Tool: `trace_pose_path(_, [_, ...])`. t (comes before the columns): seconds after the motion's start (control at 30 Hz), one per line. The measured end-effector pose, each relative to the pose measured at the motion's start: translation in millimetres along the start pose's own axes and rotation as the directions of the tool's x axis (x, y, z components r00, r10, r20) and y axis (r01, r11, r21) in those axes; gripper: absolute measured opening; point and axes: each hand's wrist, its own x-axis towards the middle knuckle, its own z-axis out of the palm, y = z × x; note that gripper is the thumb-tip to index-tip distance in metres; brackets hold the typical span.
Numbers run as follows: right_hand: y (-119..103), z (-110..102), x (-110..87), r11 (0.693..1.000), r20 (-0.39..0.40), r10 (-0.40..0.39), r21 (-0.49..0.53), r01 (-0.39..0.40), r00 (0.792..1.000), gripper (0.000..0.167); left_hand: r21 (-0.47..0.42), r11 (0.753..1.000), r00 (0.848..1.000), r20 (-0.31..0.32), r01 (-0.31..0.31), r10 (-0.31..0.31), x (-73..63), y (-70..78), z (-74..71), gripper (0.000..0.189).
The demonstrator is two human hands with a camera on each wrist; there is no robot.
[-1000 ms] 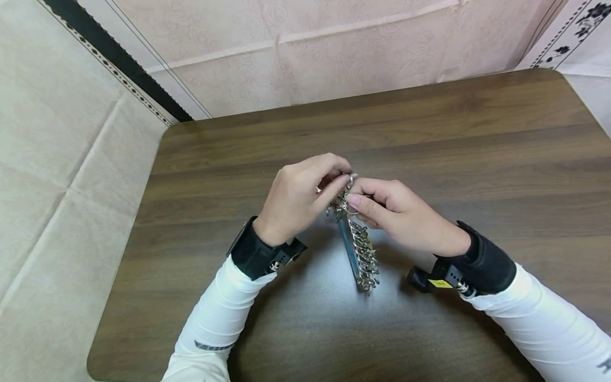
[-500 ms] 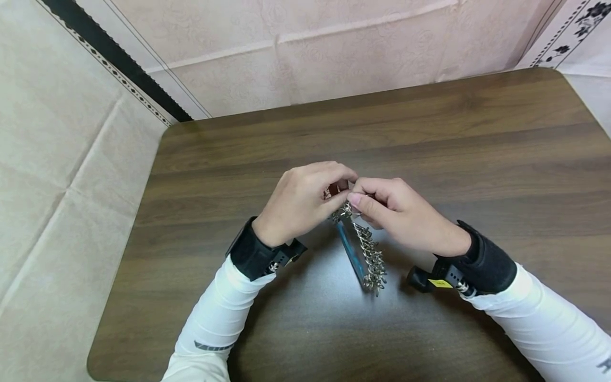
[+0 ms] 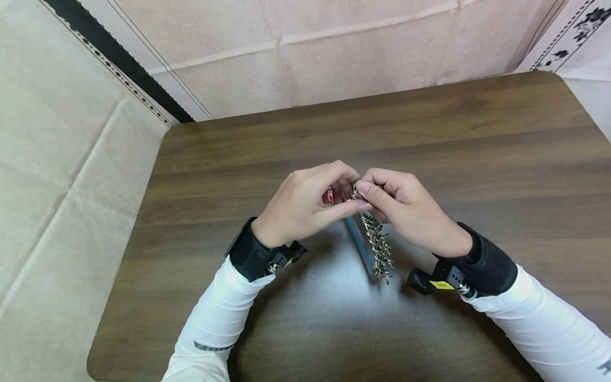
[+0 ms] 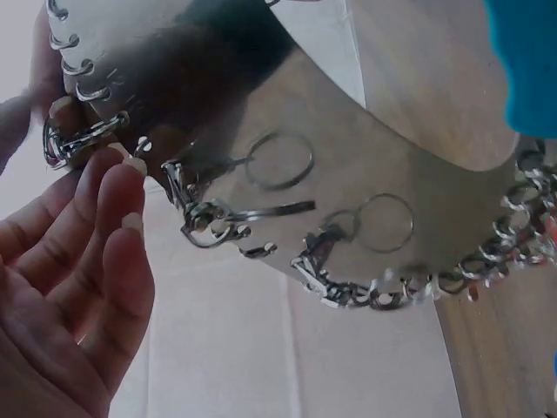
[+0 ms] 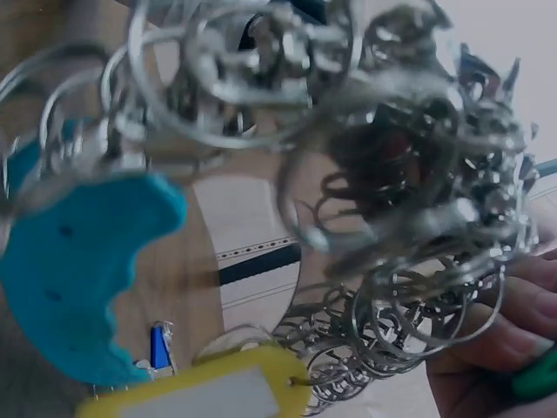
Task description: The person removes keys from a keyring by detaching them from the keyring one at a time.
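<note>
Both hands hold a shiny, curved metal plate (image 4: 365, 165) with metal key rings (image 4: 513, 226) strung through holes along its edge. In the head view my left hand (image 3: 307, 201) bends over the plate's far end, its thumb stretched across the rings. The left wrist view has its fingertips against a small ring at the rim. My right hand (image 3: 406, 207) pinches the far corner among the rings. A blue crescent-shaped piece (image 5: 78, 252), a yellow key tag (image 5: 200, 392) and many clustered rings fill the right wrist view. Exactly which ring each hand pinches is hidden.
The plate hangs over a brown wooden table (image 3: 238, 159) with rounded corners. Pale patterned cloth (image 3: 324, 63) surrounds its back and left sides. Near the right fingers is a green object (image 5: 535, 374), only partly visible.
The plate and its rings have shifted slightly right. My left thumb has slid right across the rings, away from the index finger. The right hand has risen a little.
</note>
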Motion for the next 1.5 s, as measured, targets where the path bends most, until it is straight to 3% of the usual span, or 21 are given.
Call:
trace_pose_path(0.6, [-0.2, -2.0, 3.2, 0.991, -0.062, -0.044, -0.129, 0.036, 0.997, 0.025, -0.055, 0.998, 0.999, 0.024, -0.043, 0.044, 0.5, -3.9, -2.2, 0.018])
trace_pose_path(0.8, [-0.3, -5.0, 3.8, 0.993, -0.067, -0.042, -0.11, 0.034, 0.997, 0.022, 0.001, 0.999, 0.999, -0.009, -0.04, 0.04, 0.6, -3.0, 0.0, 0.017])
trace_pose_path(1.13, [-1.7, -7.4, 5.6, 0.994, -0.085, -0.074, -0.09, 0.067, 0.994, 0.008, -0.019, 0.999, 0.992, -0.115, -0.051, 0.048, 0.9, -3.4, 2.4, 0.012])
trace_pose_path(1.5, [0.2, -10.7, 4.2, 0.99, -0.05, -0.13, -0.059, 0.127, 0.99, 0.004, -0.085, 0.996, 0.993, -0.118, 0.005, -0.015, 1.4, -5.2, 2.1, 0.008])
